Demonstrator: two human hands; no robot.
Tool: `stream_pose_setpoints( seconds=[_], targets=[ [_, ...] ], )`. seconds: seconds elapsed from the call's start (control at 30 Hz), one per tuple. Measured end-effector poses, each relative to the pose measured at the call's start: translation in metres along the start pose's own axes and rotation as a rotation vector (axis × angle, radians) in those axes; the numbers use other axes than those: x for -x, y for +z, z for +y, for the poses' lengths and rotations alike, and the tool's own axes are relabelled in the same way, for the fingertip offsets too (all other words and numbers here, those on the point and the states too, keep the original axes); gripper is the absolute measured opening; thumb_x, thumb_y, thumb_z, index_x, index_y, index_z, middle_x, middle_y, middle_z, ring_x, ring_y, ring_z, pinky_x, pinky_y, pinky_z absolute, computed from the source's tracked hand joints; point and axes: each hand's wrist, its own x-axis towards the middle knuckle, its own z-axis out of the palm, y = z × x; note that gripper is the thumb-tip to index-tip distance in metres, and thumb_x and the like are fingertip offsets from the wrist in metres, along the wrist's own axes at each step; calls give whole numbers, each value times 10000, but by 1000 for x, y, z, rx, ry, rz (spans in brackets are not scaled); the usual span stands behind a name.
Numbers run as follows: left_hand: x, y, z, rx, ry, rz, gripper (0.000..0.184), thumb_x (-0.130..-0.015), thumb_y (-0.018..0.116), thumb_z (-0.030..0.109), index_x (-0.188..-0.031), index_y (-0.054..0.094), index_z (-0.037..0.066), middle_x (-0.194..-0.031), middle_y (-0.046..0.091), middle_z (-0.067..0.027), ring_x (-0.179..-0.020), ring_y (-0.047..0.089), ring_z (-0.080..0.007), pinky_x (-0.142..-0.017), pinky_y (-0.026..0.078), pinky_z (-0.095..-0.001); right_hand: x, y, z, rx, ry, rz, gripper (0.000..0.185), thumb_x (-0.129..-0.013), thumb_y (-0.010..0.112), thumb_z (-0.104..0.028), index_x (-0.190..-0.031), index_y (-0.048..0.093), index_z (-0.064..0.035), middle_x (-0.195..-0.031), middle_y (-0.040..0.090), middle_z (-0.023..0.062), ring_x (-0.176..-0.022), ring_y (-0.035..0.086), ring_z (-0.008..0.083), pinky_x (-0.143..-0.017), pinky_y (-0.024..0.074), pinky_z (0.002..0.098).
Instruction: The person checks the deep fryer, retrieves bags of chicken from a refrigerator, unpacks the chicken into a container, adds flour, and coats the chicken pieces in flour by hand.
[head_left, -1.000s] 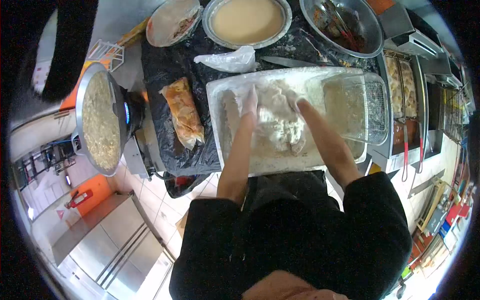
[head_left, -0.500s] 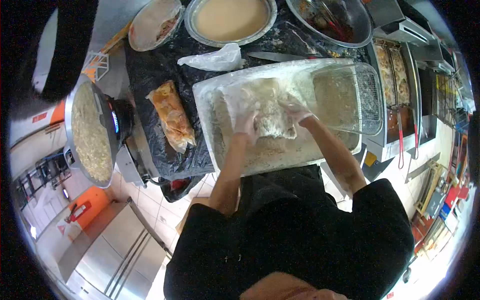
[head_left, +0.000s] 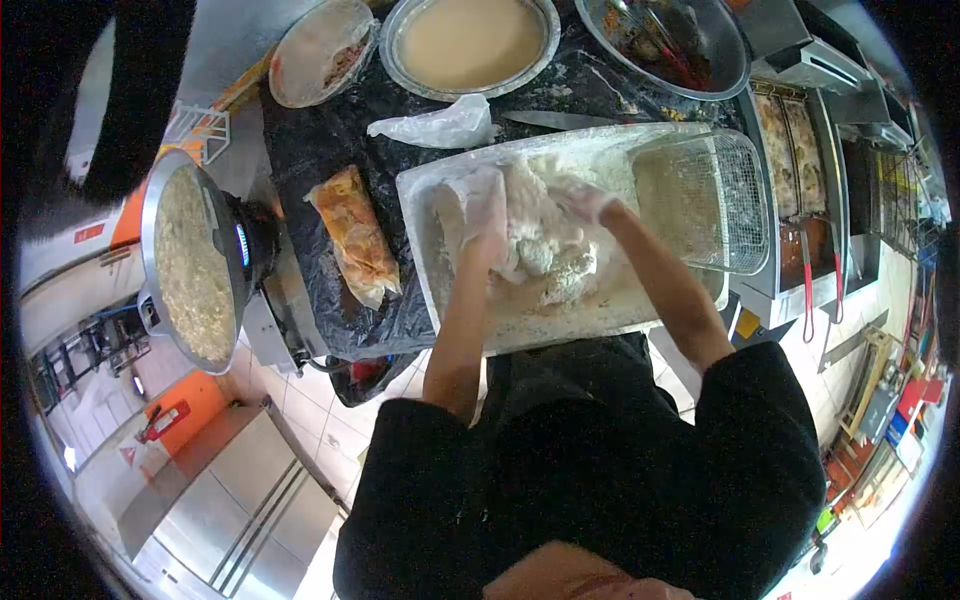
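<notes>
Inside a large pale tub (head_left: 425, 282), both hands work among flour-coated pieces (head_left: 537, 255) whose kind the flour hides. My left hand (head_left: 487, 215) is whitened with flour and closes against the left side of the lump. From the right, my right hand (head_left: 588, 200) reaches in, its fingers curled against the same lump. Between the two hands a floured piece (head_left: 525, 195) appears raised; its outline is smeared by motion. Loose flour (head_left: 615, 165) lies around them. A wire basket (head_left: 740, 200) rests over the tub's right end.
Left of the tub lies a bag of orange-stained food (head_left: 355, 235). Behind are a knife (head_left: 555, 119), a crumpled plastic bag (head_left: 440, 125), a bowl of pale liquid (head_left: 470, 45) and a metal bowl (head_left: 715, 55). A large pan (head_left: 190, 265) and a fryer (head_left: 795, 150) flank the table.
The floured lump has come apart into separate pieces, some lower in the tub. Both hands have moved slightly up and away from me. The whole view has shifted a little.
</notes>
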Motion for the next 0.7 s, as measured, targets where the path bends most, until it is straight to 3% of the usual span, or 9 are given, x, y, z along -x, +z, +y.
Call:
stream_pose_setpoints(
  seconds=[0.03,0.1,0.2,0.27,0.33,0.37,0.47,0.57,0.7],
  targets=[
    [7,-3,-5,-172,139,40,620,-900,484,440,-1346,401,18,-1229,528,-171,-1037,550,-305,-947,397,-381,20,-8,6,-172,32,9,747,-769,704,-383,-1382,363,-128,-1360,445,109,-1194,462,258,-1024,386,341],
    [21,1,-9,54,124,157,635,-886,524,424,-1359,382,26,-1254,522,-171,-1046,557,-310,-941,409,-388,61,-23,22,-569,233,23,710,-780,694,-371,-1369,383,-124,-1348,459,108,-1177,474,248,-1010,395,336],
    [31,18,-10,783,-367,136,668,-864,582,379,-1385,338,39,-1284,505,-164,-1067,549,-302,-899,443,-399,83,4,46,-471,347,28,654,-798,678,-353,-1348,413,-118,-1329,478,106,-1150,490,234,-988,408,328],
    [18,51,-30,649,-687,-228,690,-861,597,353,-1405,300,48,-1314,479,-155,-1120,513,-289,-877,456,-401,63,41,43,-390,288,94,618,-810,667,-341,-1335,433,-114,-1317,492,104,-1132,502,225,-973,417,322],
    [5,138,-109,501,-216,-307,648,-878,585,355,-1423,300,149,-1230,556,-146,-1064,554,-283,-847,470,-409,34,65,22,-406,253,142,582,-822,657,-329,-1321,453,-109,-1305,505,103,-1114,513,216,-959,425,317],
    [-1,143,-100,447,-252,-301,621,-886,576,330,-1423,304,177,-1187,583,-159,-1032,576,-298,-832,475,-422,22,68,10,-419,242,163,565,-828,652,-323,-1314,463,-107,-1299,511,102,-1105,519,211,-951,430,314],
    [-1,123,-62,248,138,113,540,-843,588,235,-1352,418,187,-877,654,-187,-794,631,-361,-752,495,-455,1,60,-12,-433,214,195,513,-846,636,-306,-1294,493,-101,-1280,531,100,-1079,535,197,-930,443,307],
    [8,52,-17,109,-127,-234,513,-828,585,235,-1313,457,131,-855,631,-193,-812,610,-364,-766,489,-447,-7,50,-25,-405,199,194,463,-863,620,-288,-1273,523,-95,-1262,551,98,-1052,552,183,-908,456,299],
    [22,35,5,650,-200,23,545,-858,565,288,-1333,411,69,-1003,587,-227,-966,565,-364,-853,456,-406,29,9,-75,-281,219,135,414,-886,596,-261,-1252,548,-73,-1237,570,114,-1032,570,178,-887,472,302]
  ],
)
